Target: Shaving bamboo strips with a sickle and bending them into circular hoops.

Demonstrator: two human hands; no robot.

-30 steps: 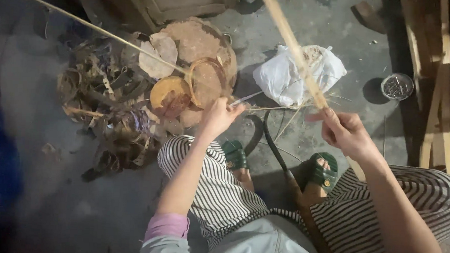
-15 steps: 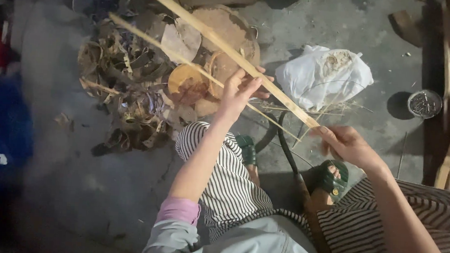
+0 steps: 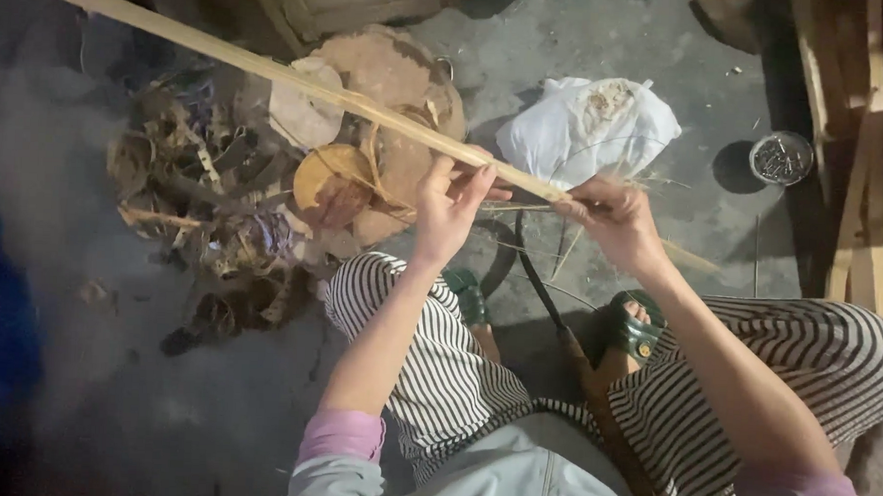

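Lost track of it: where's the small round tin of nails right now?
In the head view, the tin of nails sits on the concrete floor, upper right, between the white bag and the wooden slats.

Both forearms reach up from the lower edge, bare below pink sleeve cuffs. The left hand (image 3: 448, 209) sits near centre, wrist straight, its fingers (image 3: 478, 181) stretched toward one o'clock and lightly curled. The right hand (image 3: 614, 220) lies at its three o'clock, palm down, fingers pinched together pointing toward nine o'clock. The two hands are near, not touching.
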